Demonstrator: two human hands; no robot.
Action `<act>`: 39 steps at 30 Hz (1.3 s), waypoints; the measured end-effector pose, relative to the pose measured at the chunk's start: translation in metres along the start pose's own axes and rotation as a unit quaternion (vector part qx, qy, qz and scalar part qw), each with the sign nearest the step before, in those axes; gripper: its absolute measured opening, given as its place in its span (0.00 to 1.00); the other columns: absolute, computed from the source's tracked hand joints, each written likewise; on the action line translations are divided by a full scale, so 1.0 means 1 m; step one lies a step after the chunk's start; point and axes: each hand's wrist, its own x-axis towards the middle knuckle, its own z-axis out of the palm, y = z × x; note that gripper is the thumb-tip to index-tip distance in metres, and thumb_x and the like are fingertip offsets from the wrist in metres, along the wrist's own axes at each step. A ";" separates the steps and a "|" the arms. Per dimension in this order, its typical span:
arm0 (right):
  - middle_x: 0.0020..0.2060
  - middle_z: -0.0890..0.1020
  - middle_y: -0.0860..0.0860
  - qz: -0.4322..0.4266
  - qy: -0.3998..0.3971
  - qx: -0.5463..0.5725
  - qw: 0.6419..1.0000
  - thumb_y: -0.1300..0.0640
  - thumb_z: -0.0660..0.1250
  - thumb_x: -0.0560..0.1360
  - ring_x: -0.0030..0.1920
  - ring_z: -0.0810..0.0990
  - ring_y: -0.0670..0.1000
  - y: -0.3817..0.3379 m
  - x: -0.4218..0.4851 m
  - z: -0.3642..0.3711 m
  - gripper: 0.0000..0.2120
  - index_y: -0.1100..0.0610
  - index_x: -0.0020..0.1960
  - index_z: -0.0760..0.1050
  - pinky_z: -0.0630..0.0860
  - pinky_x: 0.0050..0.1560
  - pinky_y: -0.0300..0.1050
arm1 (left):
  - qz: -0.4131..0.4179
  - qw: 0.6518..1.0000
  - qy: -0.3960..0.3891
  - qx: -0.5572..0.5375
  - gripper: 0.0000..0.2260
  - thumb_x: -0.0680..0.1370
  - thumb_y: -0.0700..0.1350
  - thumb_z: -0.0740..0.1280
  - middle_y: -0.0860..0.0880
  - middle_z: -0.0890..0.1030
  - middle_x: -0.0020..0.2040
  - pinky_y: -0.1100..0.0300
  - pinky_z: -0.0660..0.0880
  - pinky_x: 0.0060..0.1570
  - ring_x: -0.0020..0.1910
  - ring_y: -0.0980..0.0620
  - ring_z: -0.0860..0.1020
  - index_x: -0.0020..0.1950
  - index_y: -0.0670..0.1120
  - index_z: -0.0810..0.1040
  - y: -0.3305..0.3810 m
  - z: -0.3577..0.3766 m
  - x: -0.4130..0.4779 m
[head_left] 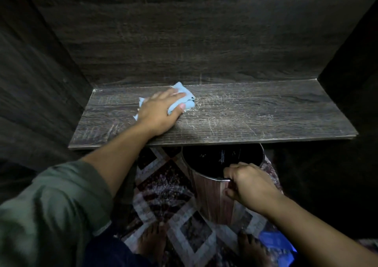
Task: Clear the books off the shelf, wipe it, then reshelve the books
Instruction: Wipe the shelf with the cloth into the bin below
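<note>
My left hand lies on a light blue cloth and presses it against the dark wooden shelf, left of the shelf's middle and near the back wall. My fingers lie flat and close together over the bunched cloth, with the thumb against its near edge. Pale scratches and dust streaks mark the board to the right of the cloth. Below the shelf's front edge my right hand grips the rim of a round bin, fingers curled over the edge. The bin stands on a patterned rug, just in front of my bare feet.
</note>
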 end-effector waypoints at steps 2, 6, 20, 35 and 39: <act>0.53 0.78 0.47 0.001 0.005 0.006 1.000 0.49 0.68 0.71 0.59 0.74 0.51 0.000 -0.001 0.000 0.12 0.50 0.53 0.75 0.69 0.57 0.44 | 0.020 1.000 -0.003 0.019 0.24 0.77 0.63 0.50 0.57 0.68 0.73 0.48 0.64 0.66 0.68 0.46 0.69 0.72 0.62 0.68 0.022 0.006 -0.009; 0.52 0.79 0.48 -0.001 0.018 0.017 1.000 0.49 0.68 0.72 0.59 0.75 0.51 -0.003 -0.004 -0.002 0.12 0.51 0.53 0.75 0.69 0.56 0.45 | 0.057 0.996 0.023 -0.060 0.21 0.79 0.57 0.53 0.54 0.75 0.65 0.49 0.69 0.62 0.59 0.46 0.74 0.69 0.56 0.74 0.040 0.012 -0.012; 0.51 0.79 0.50 0.011 0.013 0.029 0.999 0.50 0.69 0.71 0.58 0.76 0.54 0.014 -0.011 0.001 0.12 0.53 0.52 0.76 0.70 0.56 0.46 | 0.033 0.999 -0.025 -0.013 0.19 0.81 0.58 0.58 0.57 0.70 0.71 0.52 0.62 0.67 0.68 0.48 0.68 0.71 0.59 0.71 0.029 0.013 0.047; 0.53 0.79 0.49 -0.001 0.016 0.025 1.000 0.50 0.68 0.71 0.59 0.75 0.52 0.010 -0.014 -0.004 0.14 0.52 0.55 0.76 0.69 0.56 0.44 | 0.018 1.000 -0.003 0.003 0.24 0.77 0.64 0.52 0.53 0.66 0.75 0.45 0.61 0.68 0.73 0.48 0.64 0.71 0.60 0.70 0.030 -0.002 -0.010; 0.51 0.80 0.50 -0.010 0.029 0.028 0.999 0.52 0.67 0.70 0.57 0.76 0.54 0.009 -0.017 -0.001 0.12 0.53 0.52 0.76 0.70 0.55 0.46 | 0.021 0.997 -0.059 0.044 0.26 0.78 0.64 0.44 0.55 0.59 0.78 0.45 0.56 0.71 0.74 0.46 0.62 0.74 0.64 0.62 0.036 0.006 -0.019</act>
